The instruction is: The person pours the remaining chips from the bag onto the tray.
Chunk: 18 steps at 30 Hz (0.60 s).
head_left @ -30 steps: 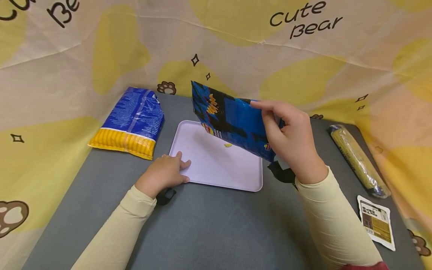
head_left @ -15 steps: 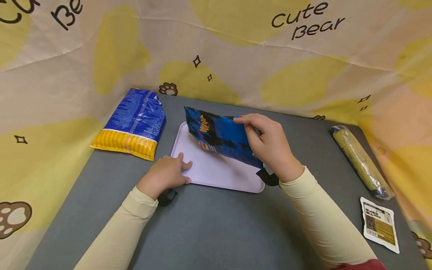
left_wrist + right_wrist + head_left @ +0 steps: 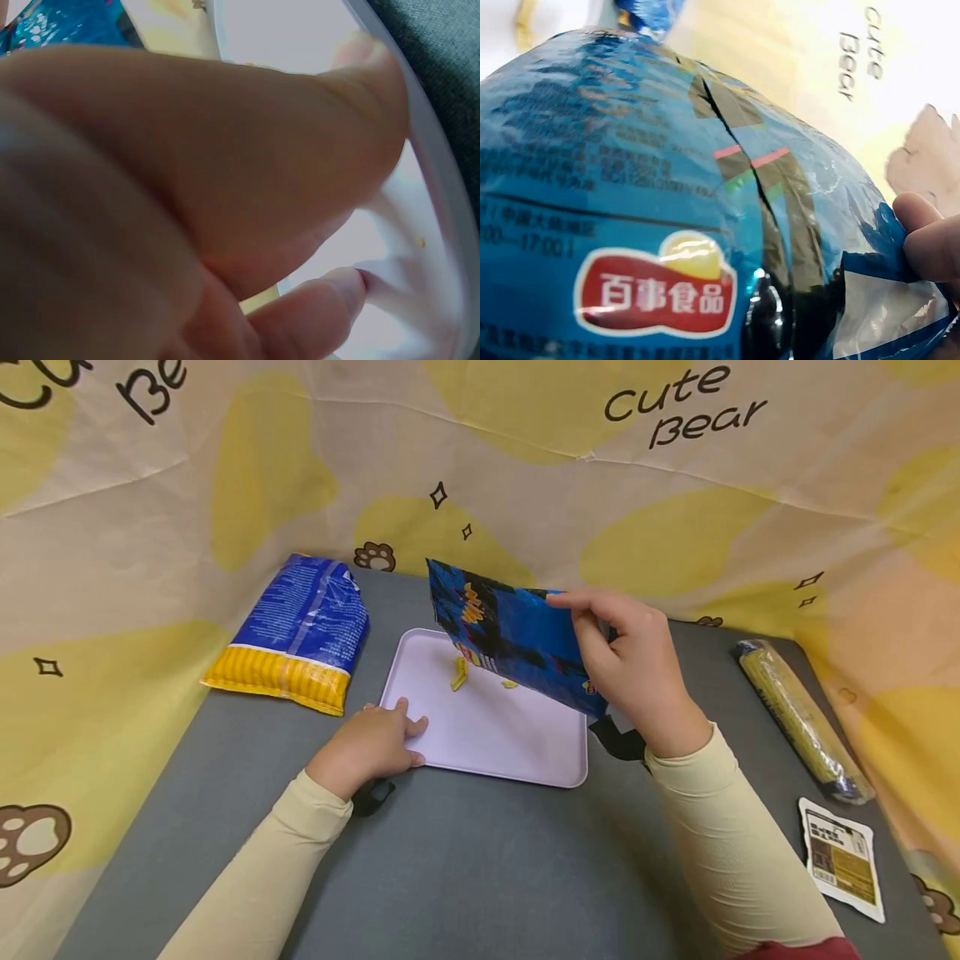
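A person's left hand (image 3: pixel 367 743) rests at left, fingers (image 3: pixel 415 726) spread; the right hand (image 3: pixel 636 660), held higher, grips with bent fingers

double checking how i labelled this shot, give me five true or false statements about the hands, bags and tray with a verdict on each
1. The right hand holds the blue snack bag above the lilac tray. True.
2. The left hand is clear of the tray. False: it touches the tray at the near left corner.
3. At least one yellow snack piece shows on the tray. True.
4. The blue-and-yellow bag and the white packet both lie off the tray. True.
5. Those two lie side by side. False: they are on opposite sides of the tray.
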Tool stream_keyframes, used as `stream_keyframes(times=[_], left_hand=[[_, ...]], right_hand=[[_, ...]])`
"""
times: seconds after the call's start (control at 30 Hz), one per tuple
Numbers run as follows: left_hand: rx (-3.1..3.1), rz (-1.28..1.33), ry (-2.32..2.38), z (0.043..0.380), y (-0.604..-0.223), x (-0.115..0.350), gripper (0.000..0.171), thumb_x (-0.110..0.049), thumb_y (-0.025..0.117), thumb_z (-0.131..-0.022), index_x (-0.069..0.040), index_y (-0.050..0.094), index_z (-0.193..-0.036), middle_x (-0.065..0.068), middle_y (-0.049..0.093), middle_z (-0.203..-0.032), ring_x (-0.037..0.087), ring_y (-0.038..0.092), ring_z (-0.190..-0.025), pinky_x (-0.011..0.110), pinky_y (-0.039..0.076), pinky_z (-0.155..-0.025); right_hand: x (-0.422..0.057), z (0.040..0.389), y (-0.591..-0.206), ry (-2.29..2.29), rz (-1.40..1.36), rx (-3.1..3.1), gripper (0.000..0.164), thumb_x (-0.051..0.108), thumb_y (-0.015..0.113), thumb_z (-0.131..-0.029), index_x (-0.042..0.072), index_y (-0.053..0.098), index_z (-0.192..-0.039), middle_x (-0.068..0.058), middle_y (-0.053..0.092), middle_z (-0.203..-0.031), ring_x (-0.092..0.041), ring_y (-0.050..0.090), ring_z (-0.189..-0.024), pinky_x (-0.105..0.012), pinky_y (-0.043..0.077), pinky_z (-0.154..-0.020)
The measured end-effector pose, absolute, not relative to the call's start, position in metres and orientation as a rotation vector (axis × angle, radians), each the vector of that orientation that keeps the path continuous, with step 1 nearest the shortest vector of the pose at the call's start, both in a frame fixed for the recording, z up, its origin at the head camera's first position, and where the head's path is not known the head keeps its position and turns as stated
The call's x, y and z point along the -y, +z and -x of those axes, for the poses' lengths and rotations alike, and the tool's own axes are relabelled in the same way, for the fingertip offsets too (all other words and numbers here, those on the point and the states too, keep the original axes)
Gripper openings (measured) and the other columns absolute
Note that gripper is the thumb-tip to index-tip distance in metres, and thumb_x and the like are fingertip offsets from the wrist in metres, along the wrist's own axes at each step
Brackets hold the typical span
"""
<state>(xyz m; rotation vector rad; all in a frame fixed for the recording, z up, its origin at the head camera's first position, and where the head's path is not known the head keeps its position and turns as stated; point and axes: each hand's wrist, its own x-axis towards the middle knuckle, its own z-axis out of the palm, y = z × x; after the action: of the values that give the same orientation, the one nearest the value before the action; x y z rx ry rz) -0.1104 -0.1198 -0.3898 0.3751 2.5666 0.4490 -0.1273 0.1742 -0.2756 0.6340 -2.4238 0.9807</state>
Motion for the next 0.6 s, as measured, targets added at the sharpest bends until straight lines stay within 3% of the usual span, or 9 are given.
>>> stream_keyframes(times=[0.07, 0.2, 0.3, 0.43, 0.6], left_hand=[[-2.561, -0.368, 0.457, 0.111, -0.39, 0.119, 0.059, -0.029, 0.076, -0.098, -0.014, 0.058, -0.152, 0.03, 0.034, -0.165, 0.069, 0.03, -0.142, 0.075, 0.026, -0.116], [-2.557, -0.364, 0.464, 0.111, -0.39, 0.119, 0.059, -0.029, 0.076, -0.098, -0.014, 0.059, -0.152, 0.03, 0.034, -0.165, 0.07, 0.03, -0.142, 0.076, 0.026, -0.116], [-2.561, -0.375, 0.463, 0.112, -0.39, 0.12, 0.058, -0.029, 0.076, -0.098, -0.014, 0.059, -0.152, 0.03, 0.034, -0.164, 0.07, 0.03, -0.142, 0.075, 0.025, -0.116], [-2.562, -0.395, 0.456, 0.112, -0.39, 0.12, 0.058, -0.029, 0.076, -0.098, -0.013, 0.059, -0.152, 0.031, 0.034, -0.164, 0.07, 0.03, -0.141, 0.073, 0.024, -0.118], [-2.565, -0.391, 0.458, 0.112, -0.39, 0.12, 0.058, -0.029, 0.076, -0.098, -0.012, 0.06, -0.151, 0.032, 0.035, -0.163, 0.07, 0.03, -0.141, 0.072, 0.024, -0.119]], right_hand=[[-0.176, 0.125, -0.27, 0.983, -0.629, 2.406, 0.031, 0.004, 0.057, -0.107, 0.015, 0.082, -0.121, 0.0, 0.058, -0.073, -0.012, 0.035, -0.045, -0.024, 0.035, -0.049], [-0.179, 0.124, -0.264, 0.987, -0.601, 2.372, 0.031, 0.003, 0.058, -0.106, 0.015, 0.083, -0.12, 0.0, 0.056, -0.068, -0.016, 0.03, -0.051, -0.03, 0.028, -0.053], [-0.179, 0.125, -0.269, 1.012, -0.6, 2.399, 0.031, 0.003, 0.058, -0.106, 0.015, 0.082, -0.12, 0.0, 0.07, -0.084, -0.013, 0.036, -0.053, -0.027, 0.034, -0.054], [-0.177, 0.126, -0.287, 0.987, -0.672, 2.574, 0.03, 0.005, 0.057, -0.108, 0.015, 0.08, -0.124, 0.0, 0.075, -0.122, -0.009, 0.05, -0.057, -0.026, 0.046, -0.059], [-0.175, 0.127, -0.299, 0.987, -0.678, 2.668, 0.029, 0.007, 0.057, -0.109, 0.016, 0.079, -0.126, 0.001, 0.073, -0.128, -0.007, 0.051, -0.044, -0.03, 0.049, -0.059]])
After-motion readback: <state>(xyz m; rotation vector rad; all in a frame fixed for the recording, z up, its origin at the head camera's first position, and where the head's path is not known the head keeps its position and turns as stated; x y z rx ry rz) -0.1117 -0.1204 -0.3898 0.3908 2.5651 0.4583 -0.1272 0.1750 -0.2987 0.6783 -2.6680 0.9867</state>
